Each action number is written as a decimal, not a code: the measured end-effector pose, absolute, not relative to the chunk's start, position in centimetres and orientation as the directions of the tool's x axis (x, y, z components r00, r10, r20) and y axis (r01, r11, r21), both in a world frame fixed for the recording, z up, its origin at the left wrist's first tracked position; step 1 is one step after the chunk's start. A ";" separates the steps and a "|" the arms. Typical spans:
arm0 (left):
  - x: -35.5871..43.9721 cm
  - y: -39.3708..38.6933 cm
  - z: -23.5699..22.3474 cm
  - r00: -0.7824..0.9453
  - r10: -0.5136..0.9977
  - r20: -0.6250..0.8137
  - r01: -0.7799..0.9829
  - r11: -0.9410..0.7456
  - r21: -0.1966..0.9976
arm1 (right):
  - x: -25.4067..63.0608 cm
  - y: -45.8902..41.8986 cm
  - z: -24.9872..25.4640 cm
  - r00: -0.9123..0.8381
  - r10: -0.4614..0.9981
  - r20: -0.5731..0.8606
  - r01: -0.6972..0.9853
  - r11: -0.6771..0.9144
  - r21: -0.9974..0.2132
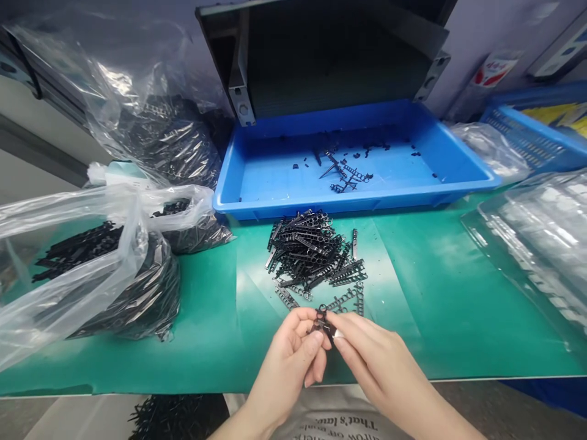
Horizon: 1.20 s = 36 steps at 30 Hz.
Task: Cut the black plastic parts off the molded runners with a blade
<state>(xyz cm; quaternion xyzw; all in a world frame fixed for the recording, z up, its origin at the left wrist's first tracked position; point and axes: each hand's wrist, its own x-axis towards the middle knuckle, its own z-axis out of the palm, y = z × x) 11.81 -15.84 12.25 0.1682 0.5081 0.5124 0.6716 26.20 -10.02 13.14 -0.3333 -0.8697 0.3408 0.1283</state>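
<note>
My left hand (293,351) and my right hand (371,357) meet at the front edge of the green mat (435,293). Together they pinch one small black plastic part (323,320) between their fingertips. Just beyond the hands lies a pile of black plastic strips (312,250), ladder-like pieces heaped on the mat. Behind the pile stands a blue tray (275,208) with a few black strips and small broken bits (343,171) scattered on its floor.
A clear plastic bag of black parts (114,275) sits at the left, another bag (169,140) behind it. Clear plastic trays (541,244) lie at the right, a blue basket (536,128) beyond them. A dark box (330,55) stands behind the tray.
</note>
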 end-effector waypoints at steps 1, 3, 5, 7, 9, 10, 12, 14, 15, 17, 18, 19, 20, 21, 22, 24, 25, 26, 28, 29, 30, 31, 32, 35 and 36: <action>11.9 -15.9 12.3 -0.043 0.859 -0.511 -0.515 0.419 0.748 | 26.1 -10.0 13.0 -0.749 0.662 0.014 0.493 0.571 -0.657; 11.9 -15.9 12.3 -0.042 0.855 -0.516 -0.502 0.429 0.751 | 26.1 -10.0 12.9 -0.755 0.655 0.044 0.492 0.609 -0.622; 11.9 -15.9 12.3 -0.041 0.851 -0.523 -0.489 0.440 0.754 | 26.0 -10.1 12.8 -0.757 0.650 0.064 0.491 0.630 -0.602; 11.9 -15.8 12.3 -0.048 0.852 -0.521 -0.479 0.438 0.761 | 26.0 -10.2 12.9 -0.753 0.655 0.068 0.498 0.634 -0.592; 12.0 -15.8 12.3 -0.060 0.862 -0.504 -0.466 0.422 0.778 | 25.9 -10.4 12.9 -0.743 0.666 0.072 0.507 0.629 -0.589; 12.0 -15.8 12.3 -0.066 0.864 -0.499 -0.456 0.418 0.785 | 25.9 -10.5 12.9 -0.738 0.671 0.078 0.510 0.629 -0.587; 12.1 -15.8 12.4 -0.075 0.859 -0.507 -0.443 0.426 0.789 | 25.8 -10.6 12.9 -0.730 0.677 0.094 0.512 0.633 -0.581; 12.2 -15.9 12.4 -0.080 0.847 -0.526 -0.448 0.441 0.778 | 25.7 -10.7 13.0 -0.725 0.679 0.114 0.511 0.641 -0.573; 12.2 -16.0 12.4 -0.083 0.843 -0.532 -0.455 0.443 0.773 | 25.6 -10.8 13.0 -0.723 0.680 0.124 0.510 0.645 -0.569; 12.3 -16.1 12.3 -0.087 0.844 -0.529 -0.464 0.436 0.771 | 25.5 -10.9 13.1 -0.718 0.682 0.137 0.508 0.649 -0.566; 12.3 -16.2 12.2 -0.091 0.847 -0.524 -0.463 0.430 0.775 | 25.4 -10.9 13.1 -0.714 0.685 0.144 0.508 0.649 -0.565; 12.4 -16.3 12.1 -0.098 0.849 -0.519 -0.457 0.425 0.781 | 25.3 -10.9 13.1 -0.709 0.689 0.151 0.510 0.649 -0.565; 12.5 -16.3 12.0 -0.105 0.850 -0.515 -0.449 0.422 0.788 | 25.3 -11.0 13.0 -0.705 0.692 0.156 0.512 0.648 -0.564; 12.6 -16.3 12.0 -0.109 0.850 -0.515 -0.435 0.425 0.794 | 25.3 -11.1 12.9 -0.702 0.694 0.158 0.513 0.647 -0.563; 12.6 -16.3 11.9 -0.110 0.849 -0.516 -0.416 0.432 0.800 | 25.3 -11.1 12.8 -0.703 0.693 0.162 0.510 0.649 -0.564; 12.4 -16.2 12.0 -0.121 0.845 -0.521 -0.347 0.456 0.819 | 25.5 -11.2 12.4 -0.712 0.686 0.149 0.503 0.646 -0.574; 12.0 -16.1 12.0 -0.151 0.847 -0.510 -0.281 0.458 0.843 | 25.7 -11.2 12.2 -0.717 0.686 0.124 0.506 0.635 -0.584; 11.5 -15.9 12.1 -0.203 0.851 -0.484 -0.186 0.451 0.873 | 25.9 -11.2 12.0 -0.719 0.689 0.092 0.515 0.617 -0.595; 10.0 -15.6 12.2 -0.334 0.864 -0.376 0.092 0.427 0.900 | 26.3 -11.1 11.7 -0.705 0.709 0.024 0.552 0.569 -0.610; 9.1 -15.5 12.1 -0.373 0.876 -0.306 0.263 0.416 0.871 | 26.4 -11.0 11.6 -0.694 0.720 -0.002 0.571 0.548 -0.611; 8.2 -15.5 12.0 -0.380 0.894 -0.240 0.430 0.400 0.810 | 26.5 -10.8 11.6 -0.683 0.730 -0.011 0.582 0.536 -0.611; 7.3 -15.4 11.8 -0.346 0.919 -0.190 0.578 0.368 0.728 | 26.6 -10.7 11.6 -0.677 0.736 -0.012 0.588 0.530 -0.611; 6.5 -15.4 11.6 -0.282 0.947 -0.156 0.701 0.314 0.641 | 26.6 -10.5 11.6 -0.672 0.741 -0.004 0.589 0.530 -0.610; 5.1 -15.3 10.9 -0.064 0.991 -0.120 0.901 0.109 0.420 | 26.3 -10.2 11.9 -0.672 0.740 0.031 0.568 0.542 -0.619; 5.0 -15.2 10.7 -0.015 0.993 -0.113 0.929 0.055 0.367 | 26.2 -10.1 12.0 -0.674 0.738 0.041 0.560 0.546 -0.624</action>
